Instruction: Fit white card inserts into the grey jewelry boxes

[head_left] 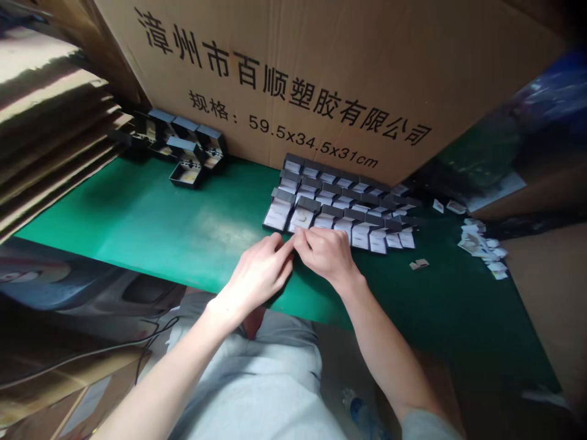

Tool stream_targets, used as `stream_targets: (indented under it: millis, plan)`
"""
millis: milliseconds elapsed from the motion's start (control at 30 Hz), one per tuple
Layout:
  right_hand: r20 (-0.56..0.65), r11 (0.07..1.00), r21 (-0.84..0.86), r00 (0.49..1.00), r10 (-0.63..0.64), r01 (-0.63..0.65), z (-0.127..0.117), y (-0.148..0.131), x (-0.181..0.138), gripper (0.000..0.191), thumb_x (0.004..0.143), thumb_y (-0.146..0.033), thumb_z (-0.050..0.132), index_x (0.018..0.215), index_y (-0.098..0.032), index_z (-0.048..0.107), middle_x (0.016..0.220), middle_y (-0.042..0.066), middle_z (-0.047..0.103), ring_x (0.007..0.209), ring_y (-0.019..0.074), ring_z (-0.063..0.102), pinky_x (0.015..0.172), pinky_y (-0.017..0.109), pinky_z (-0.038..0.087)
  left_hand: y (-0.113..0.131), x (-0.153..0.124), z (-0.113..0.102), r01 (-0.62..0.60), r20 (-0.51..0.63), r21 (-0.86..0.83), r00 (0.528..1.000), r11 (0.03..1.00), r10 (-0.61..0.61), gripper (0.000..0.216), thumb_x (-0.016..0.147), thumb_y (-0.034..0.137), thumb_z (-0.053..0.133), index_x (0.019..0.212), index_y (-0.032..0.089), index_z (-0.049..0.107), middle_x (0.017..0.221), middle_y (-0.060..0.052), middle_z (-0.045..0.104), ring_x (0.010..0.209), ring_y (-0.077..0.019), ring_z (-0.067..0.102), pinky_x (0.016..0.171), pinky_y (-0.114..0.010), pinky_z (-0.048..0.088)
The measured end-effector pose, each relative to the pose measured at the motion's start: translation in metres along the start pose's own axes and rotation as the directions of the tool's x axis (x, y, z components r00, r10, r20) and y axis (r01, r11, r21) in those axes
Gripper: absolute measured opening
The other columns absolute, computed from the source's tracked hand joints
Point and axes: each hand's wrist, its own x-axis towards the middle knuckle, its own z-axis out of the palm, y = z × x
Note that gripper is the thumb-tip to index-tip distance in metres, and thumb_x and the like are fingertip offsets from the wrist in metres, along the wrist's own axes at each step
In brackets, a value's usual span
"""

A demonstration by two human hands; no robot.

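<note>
My left hand (261,267) and my right hand (326,252) meet fingertip to fingertip above the near side of the green tabletop (169,226). Both have bent, closed fingers; whatever is pinched between them is too small or hidden to make out. Just beyond my fingers stand rows of small open black boxes with white inserts, the nearest left one (277,214) fully visible. Beside it, another open box (303,217) has a small pale object on its insert; its front edge lies right behind my right fingers.
Several open black boxes (187,174) stand at the back left. A large printed carton (275,73) walls off the rear. To the right lie small beige pieces (419,264) and a pile of white packets (481,245). Stacked cardboard (50,128) borders the left side.
</note>
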Motion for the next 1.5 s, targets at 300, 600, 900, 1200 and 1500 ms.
stream_targets:
  millis: [300, 600, 900, 1200, 1500]
  plan:
    - [-0.034, 1.0, -0.024, 0.999, 0.011, -0.012, 0.001, 0.0, 0.0, 0.038, 0.107, -0.027, 0.048, 0.086, -0.021, 0.08, 0.067, 0.001, 0.076, 0.057, 0.0126, 0.066, 0.057, 0.031, 0.027, 0.001, 0.004, 0.001, 0.028, 0.014, 0.042, 1.0, 0.999, -0.028, 0.027, 0.107, 0.024, 0.045, 0.121, 0.017, 0.067, 0.093, -0.008, 0.062, 0.082, -0.0255, 0.063, 0.067, -0.037, 0.045]
    - [-0.142, 0.998, -0.055, 0.989, 0.029, -0.037, 0.004, 0.009, 0.001, 0.03, 0.107, -0.028, 0.052, 0.111, -0.021, 0.081, 0.075, 0.003, 0.075, 0.061, 0.0125, 0.066, 0.059, 0.028, 0.035, 0.001, 0.001, 0.0, 0.021, 0.011, 0.019, 1.0, 1.0, -0.021, 0.04, 0.107, 0.024, 0.045, 0.144, 0.017, 0.06, 0.098, -0.009, 0.064, 0.088, -0.0264, 0.066, 0.071, -0.037, 0.048]
    - [-0.056, 0.988, -0.081, 0.99, 0.126, -0.131, 0.007, 0.012, 0.0, 0.033, 0.106, -0.028, 0.053, 0.127, -0.017, 0.076, 0.09, 0.008, 0.079, 0.068, 0.0159, 0.071, 0.059, 0.028, 0.038, 0.002, 0.002, 0.0, 0.019, 0.012, 0.017, 1.0, 1.0, -0.019, 0.05, 0.107, 0.024, 0.045, 0.155, 0.015, 0.054, 0.098, -0.009, 0.063, 0.09, -0.0267, 0.066, 0.073, -0.037, 0.051]
    - [-0.058, 0.992, -0.076, 0.994, 0.093, -0.097, 0.01, 0.012, -0.002, 0.035, 0.104, -0.027, 0.053, 0.131, -0.018, 0.075, 0.086, 0.006, 0.082, 0.065, 0.0155, 0.072, 0.059, 0.027, 0.04, 0.001, 0.0, 0.0, 0.026, 0.009, 0.002, 1.0, 1.0, -0.026, 0.047, 0.106, 0.023, 0.045, 0.151, 0.016, 0.056, 0.096, -0.009, 0.063, 0.089, -0.0266, 0.066, 0.075, -0.036, 0.051]
    - [-0.173, 0.999, -0.015, 0.985, 0.028, -0.031, 0.007, 0.009, -0.001, 0.031, 0.104, -0.022, 0.052, 0.12, -0.018, 0.079, 0.079, 0.004, 0.081, 0.062, 0.0145, 0.072, 0.06, 0.027, 0.044, 0.0, -0.001, -0.002, 0.017, 0.003, -0.031, 1.0, 0.999, -0.017, 0.044, 0.105, 0.023, 0.045, 0.147, 0.016, 0.058, 0.096, -0.009, 0.063, 0.088, -0.0261, 0.066, 0.074, -0.035, 0.051]
